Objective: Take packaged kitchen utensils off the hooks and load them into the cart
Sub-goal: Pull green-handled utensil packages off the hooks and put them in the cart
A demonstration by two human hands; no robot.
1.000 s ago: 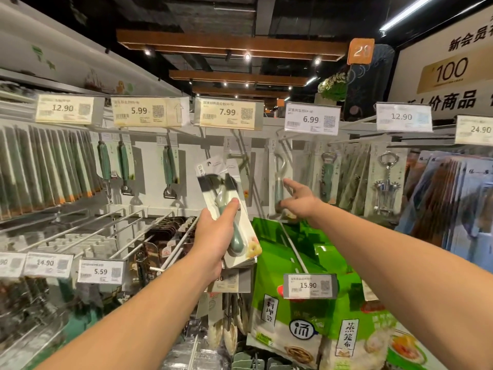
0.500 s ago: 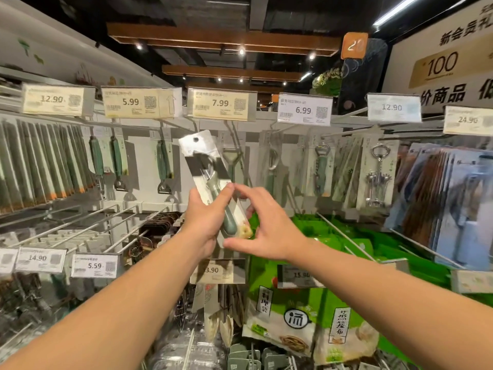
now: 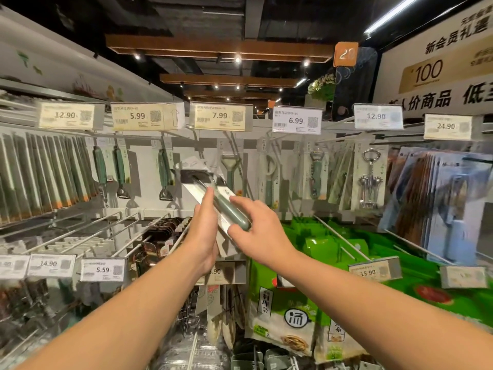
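A carded peeler with a grey-green handle [image 3: 229, 209] is off its hook and tilted in front of the display. My left hand [image 3: 204, 233] holds the card from the left, fingers along its edge. My right hand [image 3: 256, 231] pinches the lower end of the handle from the right. More packaged peelers [image 3: 228, 169] hang on hooks behind, under the 7.99 and 6.99 tags. No cart is in view.
Bare metal hooks [image 3: 80, 231] jut out at the lower left. A bottle opener [image 3: 316, 172] and a corkscrew [image 3: 369, 177] hang at the right. Green bags [image 3: 282, 303] fill the lower right hooks. Price tags [image 3: 220, 116] line the top rail.
My right hand came back from the hanging peelers to the held package and now pinches its lower end. The package has tilted further to the left.
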